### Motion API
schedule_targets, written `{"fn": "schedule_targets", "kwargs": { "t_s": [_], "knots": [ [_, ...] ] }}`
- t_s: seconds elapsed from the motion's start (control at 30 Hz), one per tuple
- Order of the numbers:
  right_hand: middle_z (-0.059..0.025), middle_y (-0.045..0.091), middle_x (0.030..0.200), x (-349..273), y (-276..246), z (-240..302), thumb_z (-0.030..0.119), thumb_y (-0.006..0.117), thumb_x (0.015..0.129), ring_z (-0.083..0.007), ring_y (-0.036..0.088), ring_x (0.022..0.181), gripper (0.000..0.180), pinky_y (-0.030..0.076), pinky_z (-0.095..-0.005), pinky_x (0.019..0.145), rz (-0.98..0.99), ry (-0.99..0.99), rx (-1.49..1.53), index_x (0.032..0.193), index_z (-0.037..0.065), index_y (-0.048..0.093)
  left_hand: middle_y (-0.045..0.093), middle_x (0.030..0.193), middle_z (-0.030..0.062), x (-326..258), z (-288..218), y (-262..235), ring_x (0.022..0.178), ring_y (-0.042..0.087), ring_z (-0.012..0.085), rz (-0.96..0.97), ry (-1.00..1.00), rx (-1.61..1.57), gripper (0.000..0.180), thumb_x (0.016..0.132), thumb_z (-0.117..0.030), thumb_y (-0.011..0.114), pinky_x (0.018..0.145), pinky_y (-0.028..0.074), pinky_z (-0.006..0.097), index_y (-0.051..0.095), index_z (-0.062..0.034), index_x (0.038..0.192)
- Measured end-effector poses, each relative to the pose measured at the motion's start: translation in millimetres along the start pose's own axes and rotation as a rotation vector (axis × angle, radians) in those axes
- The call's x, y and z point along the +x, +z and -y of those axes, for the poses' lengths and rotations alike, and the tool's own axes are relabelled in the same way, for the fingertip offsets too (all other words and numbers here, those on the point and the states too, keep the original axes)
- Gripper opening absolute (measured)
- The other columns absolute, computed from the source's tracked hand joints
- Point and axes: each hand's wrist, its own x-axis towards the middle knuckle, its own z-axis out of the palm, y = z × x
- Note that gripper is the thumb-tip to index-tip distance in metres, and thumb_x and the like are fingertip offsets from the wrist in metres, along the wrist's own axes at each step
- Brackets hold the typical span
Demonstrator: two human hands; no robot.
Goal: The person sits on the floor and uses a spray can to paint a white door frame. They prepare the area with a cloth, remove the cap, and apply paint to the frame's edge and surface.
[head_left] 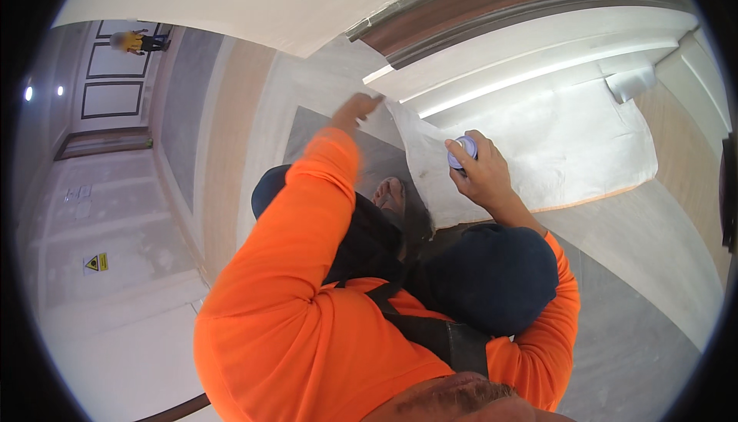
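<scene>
Bright, even daylight with a glaring white strip (pixel 530 68) above, soft shadows, slight blur overall, and strong fisheye bending inside a black rim.

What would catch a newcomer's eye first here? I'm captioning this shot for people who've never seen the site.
The bright orange sleeves fill the lower centre. Above them, the left hand pinches the corner of a white sheet spread over the floor, while the right hand grips a small purple-topped roll. Far upper left stands another person.
</scene>
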Motion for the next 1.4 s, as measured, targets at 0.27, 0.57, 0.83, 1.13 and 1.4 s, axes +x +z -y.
{"fn": "schedule_targets", "kwargs": {
  "t_s": [0.27, 0.57, 0.83, 1.13, 1.4],
  "knots": [
    [-0.0191, 0.054, 0.125, 3, -4, 3, 0.014, 0.085, 0.067, -0.0364, 0.061, 0.099, 0.073, 0.054, -0.0443, 0.077, -0.063, -0.026, -0.025, 0.134, 0.023, 0.058, 0.063, 0.128, 0.0162, -64, -16, -147, 0.109, 0.068, 0.0332, -0.183, 0.087, 0.410, 0.084, 0.093, -0.067, 0.052, 0.080, 0.063, 0.048, 0.043, -0.0073, 0.152],
    [-0.0206, 0.056, 0.123, 15, -16, 1, 0.015, 0.086, 0.066, -0.0356, 0.063, 0.098, 0.072, 0.055, -0.0429, 0.076, -0.267, -0.197, -0.001, 0.132, 0.023, 0.060, 0.058, 0.138, 0.0199, -92, 8, -98, 0.114, 0.066, 0.0314, 0.161, 0.125, 0.482, 0.084, 0.092, -0.065, 0.056, 0.085, 0.061, 0.044, 0.043, -0.0083, 0.153],
    [-0.0209, 0.056, 0.124, 11, -16, 2, 0.014, 0.084, 0.068, -0.0362, 0.063, 0.096, 0.069, 0.055, -0.0436, 0.078, -0.133, -0.132, 0.033, 0.133, 0.023, 0.060, 0.055, 0.143, 0.0173, -85, 14, -109, 0.119, 0.064, 0.0341, 0.111, 0.107, 0.365, 0.079, 0.094, -0.058, 0.059, 0.091, 0.059, 0.046, 0.042, -0.0098, 0.154],
    [-0.0194, 0.056, 0.123, -15, -16, -4, 0.014, 0.082, 0.070, -0.0364, 0.063, 0.097, 0.068, 0.055, -0.0448, 0.078, -0.052, -0.036, 0.036, 0.133, 0.023, 0.060, 0.057, 0.139, 0.0220, -85, 21, -110, 0.121, 0.062, 0.0351, 0.105, 0.114, 0.341, 0.082, 0.092, -0.059, 0.062, 0.092, 0.058, 0.048, 0.041, -0.0106, 0.154],
    [-0.0200, 0.056, 0.125, -12, -23, -15, 0.014, 0.081, 0.071, -0.0371, 0.064, 0.100, 0.065, 0.056, -0.0443, 0.080, -0.156, 0.102, -0.052, 0.132, 0.022, 0.061, 0.055, 0.143, 0.0183, -83, 15, -109, 0.119, 0.064, 0.0342, 0.131, 0.111, 0.330, 0.080, 0.094, -0.058, 0.060, 0.092, 0.059, 0.047, 0.041, -0.0100, 0.154]
  ]
}}
